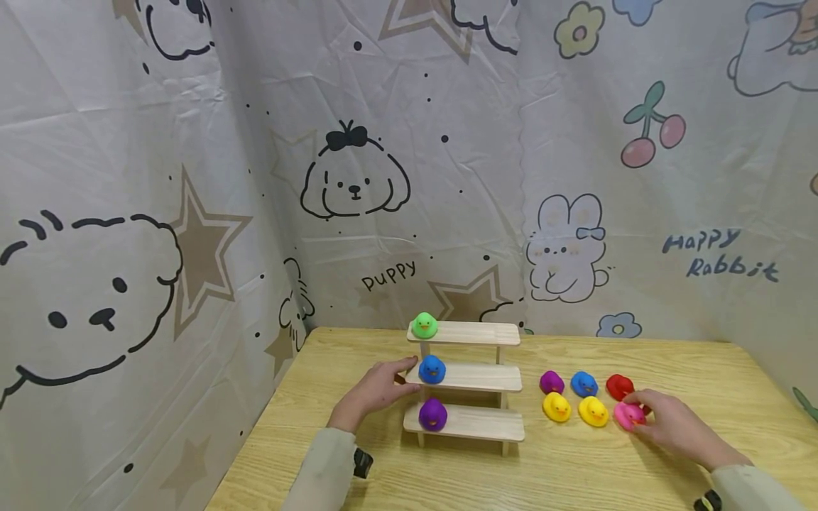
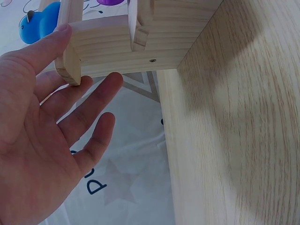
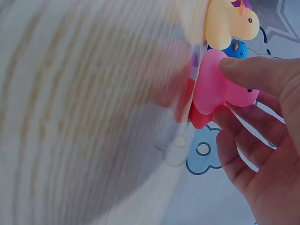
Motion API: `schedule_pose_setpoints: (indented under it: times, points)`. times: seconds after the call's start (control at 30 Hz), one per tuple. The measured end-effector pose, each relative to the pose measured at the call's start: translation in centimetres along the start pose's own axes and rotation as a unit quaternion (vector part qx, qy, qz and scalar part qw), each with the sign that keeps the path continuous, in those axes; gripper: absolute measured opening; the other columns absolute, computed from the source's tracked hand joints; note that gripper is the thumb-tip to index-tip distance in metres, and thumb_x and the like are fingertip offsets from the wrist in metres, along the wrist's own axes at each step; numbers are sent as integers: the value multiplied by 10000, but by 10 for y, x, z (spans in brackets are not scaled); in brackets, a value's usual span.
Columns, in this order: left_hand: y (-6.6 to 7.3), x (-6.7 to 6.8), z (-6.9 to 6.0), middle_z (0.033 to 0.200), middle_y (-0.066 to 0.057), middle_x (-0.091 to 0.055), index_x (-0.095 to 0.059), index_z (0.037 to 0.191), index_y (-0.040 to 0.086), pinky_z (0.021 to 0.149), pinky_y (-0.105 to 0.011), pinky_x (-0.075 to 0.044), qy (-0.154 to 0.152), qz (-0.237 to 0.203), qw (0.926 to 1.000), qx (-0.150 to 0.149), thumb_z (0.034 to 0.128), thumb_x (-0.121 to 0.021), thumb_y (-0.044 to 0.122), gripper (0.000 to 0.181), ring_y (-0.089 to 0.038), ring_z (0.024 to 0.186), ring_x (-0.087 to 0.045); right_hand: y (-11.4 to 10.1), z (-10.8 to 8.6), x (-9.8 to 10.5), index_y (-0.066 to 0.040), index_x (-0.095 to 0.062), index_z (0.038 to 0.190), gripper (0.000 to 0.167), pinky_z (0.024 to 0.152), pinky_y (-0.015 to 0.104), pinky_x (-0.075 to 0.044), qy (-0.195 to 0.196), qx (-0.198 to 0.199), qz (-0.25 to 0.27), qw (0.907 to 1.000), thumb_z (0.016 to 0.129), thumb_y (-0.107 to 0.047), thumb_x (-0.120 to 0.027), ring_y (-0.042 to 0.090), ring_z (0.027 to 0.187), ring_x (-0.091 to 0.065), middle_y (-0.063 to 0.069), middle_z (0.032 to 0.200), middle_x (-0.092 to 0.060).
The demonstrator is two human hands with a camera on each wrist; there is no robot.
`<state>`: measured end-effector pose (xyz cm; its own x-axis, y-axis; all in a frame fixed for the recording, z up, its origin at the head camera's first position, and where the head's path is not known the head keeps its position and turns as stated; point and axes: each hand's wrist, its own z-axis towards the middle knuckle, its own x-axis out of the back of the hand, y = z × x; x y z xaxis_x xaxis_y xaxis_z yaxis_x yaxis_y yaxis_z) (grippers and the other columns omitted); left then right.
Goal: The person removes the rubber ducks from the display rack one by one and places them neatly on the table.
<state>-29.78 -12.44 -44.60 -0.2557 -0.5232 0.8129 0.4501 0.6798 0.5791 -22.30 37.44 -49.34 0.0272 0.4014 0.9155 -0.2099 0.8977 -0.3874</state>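
A small three-tier wooden shelf (image 1: 476, 377) stands on the table. A green rubber duck (image 1: 424, 326) sits at the left end of its top tier, a blue duck (image 1: 432, 370) on the middle one, and a purple duck (image 1: 433, 415) on the bottom one. With thumb and fingers, my left hand (image 1: 378, 389) grips the left end of the middle tier; the left wrist view shows the thumb on the board's edge (image 2: 68, 63). Over at the right, my right hand (image 1: 679, 426) pinches a pink duck (image 3: 213, 84), thumb on one side and fingers on the other.
Right of the shelf, a back row holds a purple duck (image 1: 552, 382), a blue duck (image 1: 584, 384) and a red duck (image 1: 620, 387). Two yellow ducks, one left (image 1: 557, 407) and one right (image 1: 593, 411), sit in front. A printed curtain (image 1: 473, 213) hangs behind the wooden table (image 1: 575, 468).
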Motion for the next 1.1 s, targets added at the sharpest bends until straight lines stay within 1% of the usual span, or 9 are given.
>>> schedule_pose_setpoints:
  times: [0.33, 0.6, 0.73, 0.9, 1.1]
  points:
    - [0, 1, -1, 1420, -90, -455, -447, 1414, 75, 883, -366, -499, 10, -46, 10000, -35, 923, -614, 356, 590, -250, 1044, -607, 4, 1, -4, -20, -653, 1005, 351, 719, 425, -501, -12, 1, 20, 10000, 705, -100, -817, 216, 811, -545, 29, 909, -614]
    - [0, 1, -1, 1430, -73, -445, -435, 1424, 91, 895, -355, -492, -11, -38, 10000, 9, 931, -602, 357, 584, -241, 1057, -603, 3, 4, -4, -14, -640, 1021, 375, 726, 440, -507, -135, -206, 117, 9996, 700, -86, -820, 226, 822, -546, 40, 917, -610]
    - [0, 1, -2, 1427, -77, -448, -439, 1420, 83, 890, -359, -496, -7, -46, 10000, 8, 930, -603, 359, 586, -240, 1052, -605, 3, 3, -5, -16, -639, 1023, 381, 728, 435, -503, -123, -214, 137, 9996, 696, -86, -821, 223, 827, -547, 36, 919, -609]
    - [0, 0, 0, 1429, -67, -447, -437, 1424, 97, 891, -350, -494, -10, -58, 10000, 47, 929, -603, 363, 585, -234, 1051, -606, 3, 1, -4, 5, -635, 1039, 412, 727, 456, -504, -63, -116, 137, 9998, 690, -98, -828, 242, 835, -557, 57, 936, -617]
    - [-1, 0, 0, 1428, -71, -448, -436, 1425, 99, 890, -351, -495, -23, -55, 10000, 28, 927, -605, 368, 591, -238, 1050, -606, 2, 0, -2, 7, -635, 1061, 441, 760, 509, -510, -100, -183, 53, 9998, 692, -133, -832, 286, 870, -569, 104, 984, -627]
